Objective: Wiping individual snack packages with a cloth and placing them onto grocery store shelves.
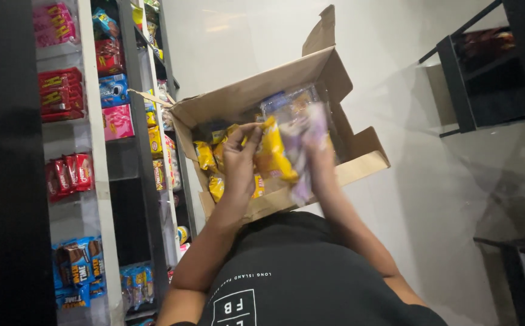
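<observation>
The open cardboard box (pixel 311 78) is sitting at the picture's centre, its 2 raised flaps walling the 12 and 3 o'clock sides, so entry is lying open only from above and from 6 o'clock. Inside, yellow snack packets (pixel 205 156) are crowding the 9 o'clock half. At 9 o'clock the snack shelving (pixel 102 181) is standing just beside the box, leaving a narrow gap. From 1 to 4 o'clock pale floor (pixel 431 199) is lying open, until the black metal rack (pixel 462 78) at 2 o'clock.
</observation>
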